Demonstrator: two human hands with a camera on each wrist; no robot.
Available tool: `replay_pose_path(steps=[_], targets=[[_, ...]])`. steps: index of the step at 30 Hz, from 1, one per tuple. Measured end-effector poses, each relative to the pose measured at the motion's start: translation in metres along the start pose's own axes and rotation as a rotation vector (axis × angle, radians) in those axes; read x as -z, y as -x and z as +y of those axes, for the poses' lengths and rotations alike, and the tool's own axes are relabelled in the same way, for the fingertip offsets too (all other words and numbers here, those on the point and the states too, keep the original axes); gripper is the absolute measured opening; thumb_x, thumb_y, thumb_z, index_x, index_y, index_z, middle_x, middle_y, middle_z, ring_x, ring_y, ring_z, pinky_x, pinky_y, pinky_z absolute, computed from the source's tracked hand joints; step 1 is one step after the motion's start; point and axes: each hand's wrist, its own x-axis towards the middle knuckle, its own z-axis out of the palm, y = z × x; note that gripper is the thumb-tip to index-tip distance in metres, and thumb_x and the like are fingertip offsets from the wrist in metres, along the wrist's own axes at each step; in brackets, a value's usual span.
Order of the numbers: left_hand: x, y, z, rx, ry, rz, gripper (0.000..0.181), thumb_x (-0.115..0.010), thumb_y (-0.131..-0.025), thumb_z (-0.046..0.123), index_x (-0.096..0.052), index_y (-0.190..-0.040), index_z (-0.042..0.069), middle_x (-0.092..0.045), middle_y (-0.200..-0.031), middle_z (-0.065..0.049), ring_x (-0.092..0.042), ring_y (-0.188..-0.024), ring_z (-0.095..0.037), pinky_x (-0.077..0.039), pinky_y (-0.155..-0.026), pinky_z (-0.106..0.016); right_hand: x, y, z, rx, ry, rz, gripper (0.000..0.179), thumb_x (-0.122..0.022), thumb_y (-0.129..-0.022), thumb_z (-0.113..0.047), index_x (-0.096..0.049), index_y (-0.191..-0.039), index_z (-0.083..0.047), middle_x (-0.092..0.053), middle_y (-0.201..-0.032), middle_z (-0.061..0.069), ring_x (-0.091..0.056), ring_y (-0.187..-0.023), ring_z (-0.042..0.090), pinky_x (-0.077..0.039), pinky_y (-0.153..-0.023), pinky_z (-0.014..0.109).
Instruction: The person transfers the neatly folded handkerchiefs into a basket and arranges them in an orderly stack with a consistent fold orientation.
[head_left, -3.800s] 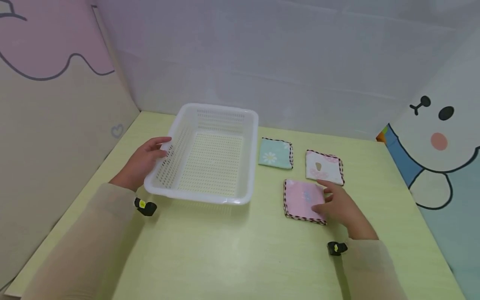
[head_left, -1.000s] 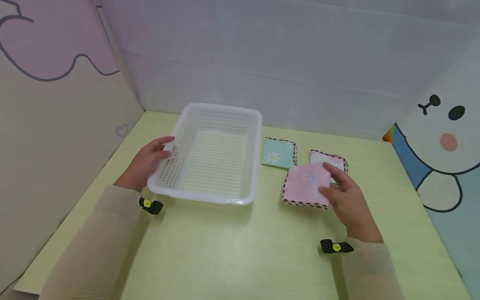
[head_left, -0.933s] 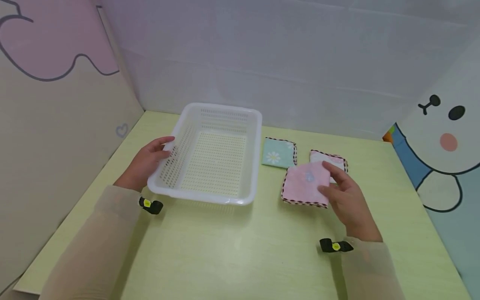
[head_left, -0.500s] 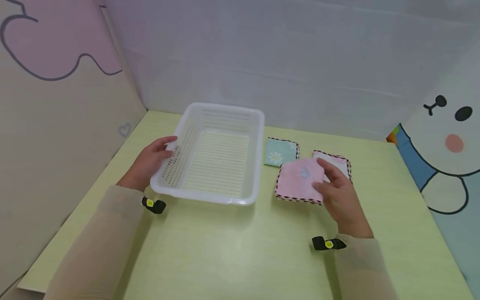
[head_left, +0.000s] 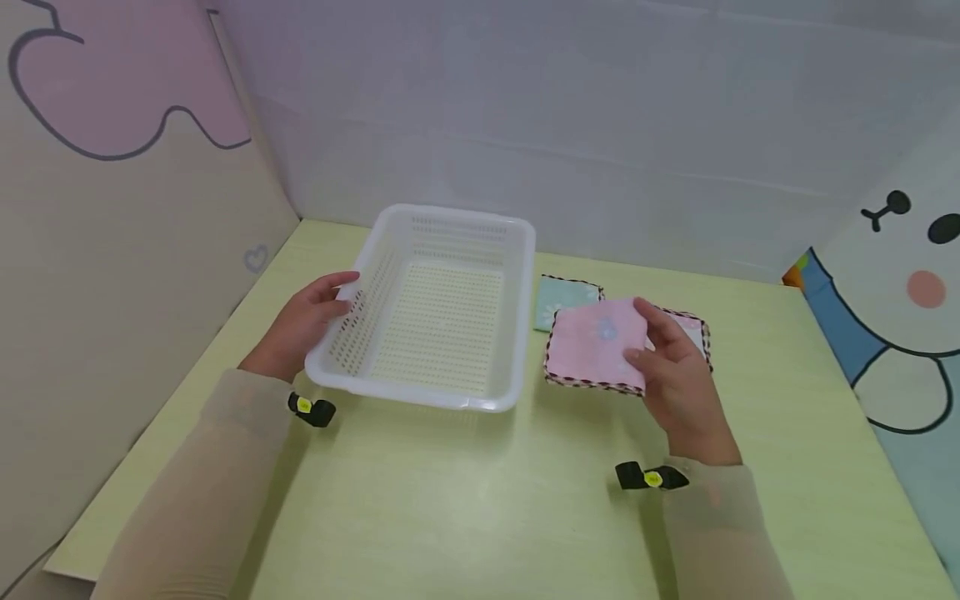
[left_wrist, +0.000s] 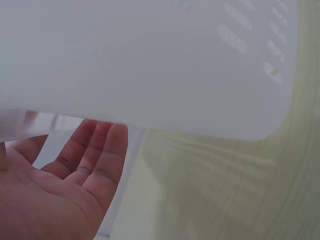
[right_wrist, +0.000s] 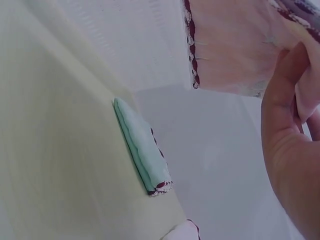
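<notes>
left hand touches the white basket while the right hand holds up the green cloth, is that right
Wrong colour: the left hand touches the white basket while the right hand holds up the pink cloth, as the head view shows. The green cloth lies on the table.

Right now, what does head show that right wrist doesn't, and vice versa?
Only head: the left hand at the rim of the white basket, the basket's whole open top, and the cartoon face on the right wall.

Only right wrist: the green cloth nearly edge-on, its stacked fold layers visible.

Both: the right hand holding the pink cloth, the green cloth, some of the basket, the table, and part of the white cloth, just a corner in right wrist.
</notes>
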Motion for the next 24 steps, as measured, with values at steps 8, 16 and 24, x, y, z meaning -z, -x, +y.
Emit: replay_pose_path(steps=[8,16,24], targets=[[0.002,0.000,0.000,0.016,0.024,-0.005,0.048,-0.043,-0.111,0.020,-0.041,-0.157,0.029,-0.044,-0.151,-0.006,-0.057,-0.120,-0.031,-0.055,-0.089,-0.035,-0.010,-0.008,-0.001,-0.007,-0.041,-0.004,0.062,-0.053,-0.100,0.014,-0.038,-0.157,-0.002,-0.038,-0.145,0.011,-0.057,-0.106,0.013,-0.054,-0.084,0.018],[0.000,0.001,-0.001,0.020,0.006,-0.005,0.048,-0.045,-0.110,0.022,-0.040,-0.158,0.029,-0.042,-0.154,-0.006,-0.057,-0.120,-0.031,-0.055,-0.089,-0.036,-0.025,-0.017,0.000,-0.005,-0.035,0.001,0.062,-0.053,-0.098,0.017,-0.041,-0.156,-0.002,-0.041,-0.143,0.011,-0.055,-0.101,0.013,-0.054,-0.082,0.018],[0.000,0.001,0.001,0.015,0.006,-0.003,0.048,-0.044,-0.111,0.021,-0.040,-0.158,0.028,-0.042,-0.154,-0.006,-0.056,-0.122,-0.034,-0.056,-0.089,-0.038,-0.043,-0.030,-0.003,-0.031,-0.056,-0.020,0.063,-0.053,-0.097,0.018,-0.043,-0.155,-0.004,-0.040,-0.142,0.011,-0.054,-0.103,0.014,-0.054,-0.082,0.018]])
